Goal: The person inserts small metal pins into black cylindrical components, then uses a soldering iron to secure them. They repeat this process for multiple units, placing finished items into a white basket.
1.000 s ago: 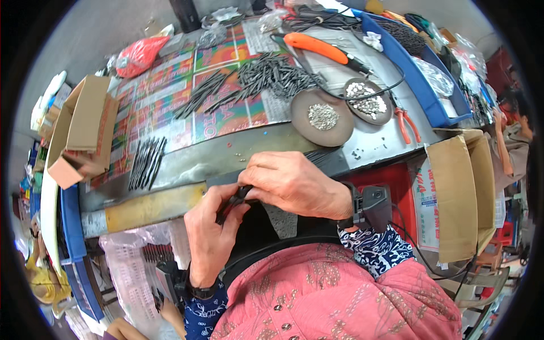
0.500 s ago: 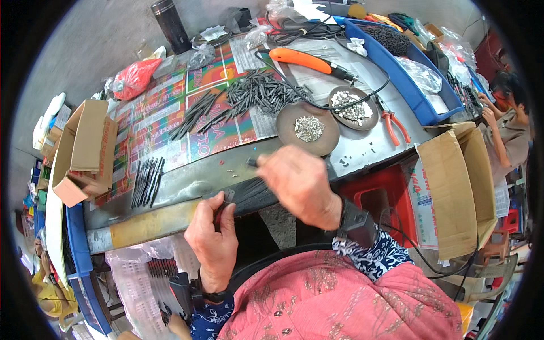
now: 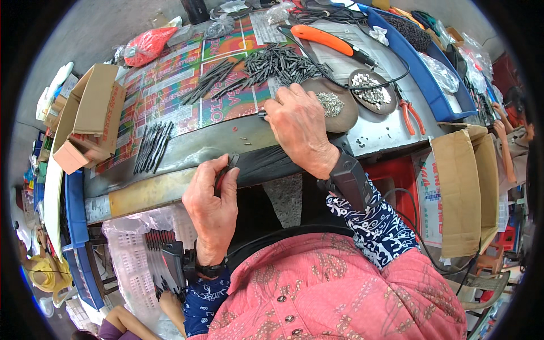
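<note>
My left hand [image 3: 209, 198] is at the table's near edge, its thumb and fingers closed on a small dark, flat piece with some red on it [image 3: 226, 168]. I cannot make out its kind. My right hand [image 3: 297, 127] is over the tabletop beside the brown bowl [image 3: 347, 122] of small silver pins [image 3: 330, 104]. Its fingers are curled round a short black piece [image 3: 262, 113], of which only the tip shows. Two tiny metal pins [image 3: 245, 141] lie on the bare metal between the hands. A neat row of black sticks [image 3: 153, 147] is further left.
Many loose black sticks [image 3: 277, 62] are heaped behind my hands. A second bowl [image 3: 387, 106] holds whitish bits, near red-handled pliers [image 3: 411, 116] and an orange corded tool [image 3: 323, 38]. Cardboard boxes [image 3: 93, 110] and a blue tray [image 3: 445, 107] flank the table. Other people sit nearby.
My right hand has moved away from my left hand, up over the table toward the pin bowl. The left hand keeps its grip near the edge. The whole view has shifted slightly.
</note>
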`<state>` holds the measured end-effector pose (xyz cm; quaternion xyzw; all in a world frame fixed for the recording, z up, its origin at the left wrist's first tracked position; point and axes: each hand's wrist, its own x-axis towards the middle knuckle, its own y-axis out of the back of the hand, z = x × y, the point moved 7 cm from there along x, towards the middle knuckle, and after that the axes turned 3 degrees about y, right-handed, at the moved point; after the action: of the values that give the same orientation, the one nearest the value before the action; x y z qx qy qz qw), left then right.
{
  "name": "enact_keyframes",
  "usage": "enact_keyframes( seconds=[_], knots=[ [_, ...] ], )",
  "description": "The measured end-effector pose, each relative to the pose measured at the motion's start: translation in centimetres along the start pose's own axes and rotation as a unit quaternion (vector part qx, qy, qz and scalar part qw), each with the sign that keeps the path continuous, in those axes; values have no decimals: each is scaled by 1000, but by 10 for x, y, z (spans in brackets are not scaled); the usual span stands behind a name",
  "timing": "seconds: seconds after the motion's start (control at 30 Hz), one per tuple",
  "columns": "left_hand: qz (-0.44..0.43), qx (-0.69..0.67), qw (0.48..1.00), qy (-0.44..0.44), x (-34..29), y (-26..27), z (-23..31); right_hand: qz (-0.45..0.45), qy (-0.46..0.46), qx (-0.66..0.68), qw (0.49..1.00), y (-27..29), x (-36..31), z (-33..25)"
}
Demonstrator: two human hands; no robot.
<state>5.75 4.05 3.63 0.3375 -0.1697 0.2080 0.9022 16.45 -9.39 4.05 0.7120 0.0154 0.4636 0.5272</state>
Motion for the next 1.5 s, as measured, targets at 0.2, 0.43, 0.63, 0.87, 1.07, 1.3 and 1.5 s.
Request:
enact_keyframes(
  seconds=[0.2, 0.43, 0.63, 0.87, 1.07, 1.3, 1.5],
  knots=[
    [0, -27, 999, 16, -3, 5, -5, 33, 35, 82, 995, 24, -2, -14],
    [-20, -47, 999, 16, -12, 3, 0, -28, 14, 436, 899, 30, -20, -39],
    [-80, -165, 980, 71, -16, -6, -8, -94, -34, 526, 845, 24, -30, -35],
    [-149, -196, 962, 122, -18, -12, -9, -107, -81, 569, 812, 22, -37, -29],
    [-74, -81, 994, 10, -10, -4, 1, -74, -26, 483, 872, 25, -25, -21],
    [-18, -46, 998, 37, -9, 1, -14, -35, 81, -22, 996, 2, 3, -11],
    [-32, -81, 995, 42, -4, 3, -21, -35, 86, -9, 996, -3, 1, -17]
  ],
)
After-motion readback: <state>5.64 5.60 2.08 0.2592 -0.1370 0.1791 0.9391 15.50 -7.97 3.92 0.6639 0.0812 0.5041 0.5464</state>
